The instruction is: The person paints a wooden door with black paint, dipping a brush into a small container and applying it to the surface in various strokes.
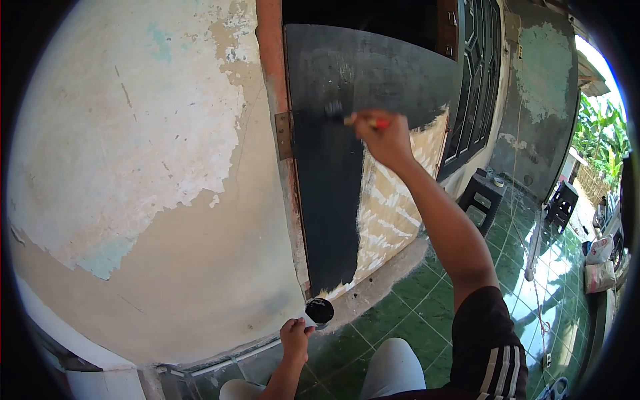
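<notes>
My right hand is closed round the handle of a paintbrush, whose dark bristles are against or close to the door panel. The brush is a little blurred. Dark paint covers the top and left of the panel, while its lower right part is pale wood with white streaks. Low down, my left hand grips a small paint can by its near side, with fingers pressed on something white there. Black paint shows inside the can.
A peeling wall adjoins the door frame on the left. To the right are a window grille, a dark stool and another stool. Bags lie at the far right. Green tiles cover the floor.
</notes>
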